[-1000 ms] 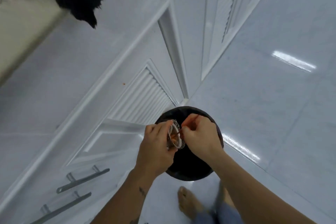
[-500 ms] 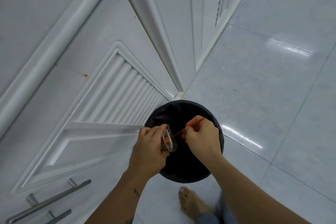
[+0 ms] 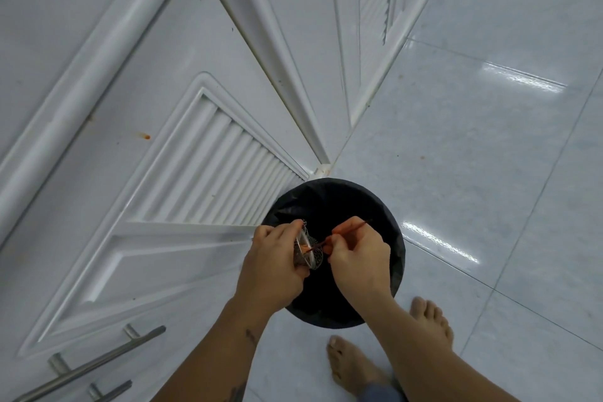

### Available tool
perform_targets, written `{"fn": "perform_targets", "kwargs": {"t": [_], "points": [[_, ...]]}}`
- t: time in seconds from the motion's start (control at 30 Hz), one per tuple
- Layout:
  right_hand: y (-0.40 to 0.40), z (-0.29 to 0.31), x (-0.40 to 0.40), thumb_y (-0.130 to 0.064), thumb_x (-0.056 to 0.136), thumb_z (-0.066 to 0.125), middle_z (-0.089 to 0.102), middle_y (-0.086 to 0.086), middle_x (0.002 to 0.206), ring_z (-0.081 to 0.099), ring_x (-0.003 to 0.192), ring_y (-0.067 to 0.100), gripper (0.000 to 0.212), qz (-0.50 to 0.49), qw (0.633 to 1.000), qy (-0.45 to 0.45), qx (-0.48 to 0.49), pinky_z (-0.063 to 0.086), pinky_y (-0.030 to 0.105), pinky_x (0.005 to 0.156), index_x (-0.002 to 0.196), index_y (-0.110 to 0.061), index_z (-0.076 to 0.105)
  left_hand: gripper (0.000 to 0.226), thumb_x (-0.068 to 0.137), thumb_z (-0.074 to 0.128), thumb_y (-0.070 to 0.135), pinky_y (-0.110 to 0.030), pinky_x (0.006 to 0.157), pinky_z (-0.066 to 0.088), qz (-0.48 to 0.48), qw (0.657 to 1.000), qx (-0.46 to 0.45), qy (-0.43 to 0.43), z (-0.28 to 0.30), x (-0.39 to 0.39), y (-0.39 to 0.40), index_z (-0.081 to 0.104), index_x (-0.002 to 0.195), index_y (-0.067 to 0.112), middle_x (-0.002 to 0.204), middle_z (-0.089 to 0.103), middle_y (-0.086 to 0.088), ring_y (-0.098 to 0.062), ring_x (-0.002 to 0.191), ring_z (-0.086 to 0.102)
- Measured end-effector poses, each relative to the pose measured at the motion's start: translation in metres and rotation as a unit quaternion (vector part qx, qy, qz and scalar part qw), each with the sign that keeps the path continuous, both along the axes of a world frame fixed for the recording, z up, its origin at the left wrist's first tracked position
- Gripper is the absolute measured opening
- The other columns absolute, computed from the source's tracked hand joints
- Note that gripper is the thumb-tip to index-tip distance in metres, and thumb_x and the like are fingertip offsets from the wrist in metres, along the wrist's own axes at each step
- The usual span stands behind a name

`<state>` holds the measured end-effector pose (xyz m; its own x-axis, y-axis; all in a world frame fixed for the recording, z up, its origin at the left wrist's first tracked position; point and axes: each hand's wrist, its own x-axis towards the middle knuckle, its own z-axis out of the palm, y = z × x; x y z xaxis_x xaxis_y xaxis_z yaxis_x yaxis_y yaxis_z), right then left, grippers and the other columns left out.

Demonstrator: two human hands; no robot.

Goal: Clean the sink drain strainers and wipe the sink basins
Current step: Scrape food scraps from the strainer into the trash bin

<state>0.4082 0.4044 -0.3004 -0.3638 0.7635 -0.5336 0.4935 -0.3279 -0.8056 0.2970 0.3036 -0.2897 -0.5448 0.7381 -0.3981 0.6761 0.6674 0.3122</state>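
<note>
My left hand [image 3: 272, 258] grips a round metal mesh drain strainer [image 3: 309, 250], tilted on its side over a black-lined trash bin [image 3: 385, 222] on the floor. My right hand [image 3: 359, 254] pinches a thin reddish stick [image 3: 350, 228], and the stick's tip pokes into the strainer's mesh, where a bit of orange debris shows. Both hands hover above the bin's opening. No sink is in view.
White louvered cabinet doors [image 3: 208, 179] stand to the left, with metal bar handles [image 3: 98, 359] near the bottom left. Glossy pale floor tiles [image 3: 473, 157] spread to the right. My bare feet [image 3: 355, 365] stand just behind the bin.
The camera has tipped further down and closer to the bin. Both hands stay over it, with the stick still working inside the strainer.
</note>
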Motion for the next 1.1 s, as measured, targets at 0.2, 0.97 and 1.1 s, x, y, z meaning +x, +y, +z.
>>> {"fn": "perform_targets", "kwargs": {"t": [0.2,0.97,1.1], "points": [[0.000,0.004,0.002,-0.012,0.089,0.061,0.072,-0.009,0.071,0.072,0.068,0.008,0.018,-0.150,0.987,0.040,-0.029,0.060,0.030,0.063,0.079,-0.026,0.063,0.086,0.074,0.080,0.024,-0.033,0.097,0.047,0.005,1.000,0.004,0.001,-0.005,-0.001,0.001,0.036,0.148,0.030,0.138,0.051,0.019,-0.012,0.122,0.035],[0.011,-0.015,-0.007,-0.012,0.088,0.060,0.072,-0.003,0.069,0.071,0.064,0.011,0.019,-0.120,0.991,-0.016,-0.063,0.062,0.035,0.064,0.076,-0.026,0.064,0.084,0.073,0.077,0.025,-0.032,0.095,0.045,-0.028,0.999,-0.017,-0.037,-0.009,-0.006,0.009,0.037,0.147,0.029,0.134,0.053,0.017,-0.016,0.120,0.038],[0.008,-0.018,-0.012,-0.008,0.088,0.061,0.071,-0.005,0.069,0.070,0.065,0.007,0.022,-0.045,0.997,-0.025,-0.062,0.057,0.021,0.060,0.075,-0.026,0.064,0.085,0.073,0.078,0.026,-0.029,0.094,0.045,-0.032,0.999,-0.015,-0.031,-0.011,-0.006,0.007,0.036,0.148,0.029,0.137,0.052,0.017,-0.014,0.121,0.036]]}}
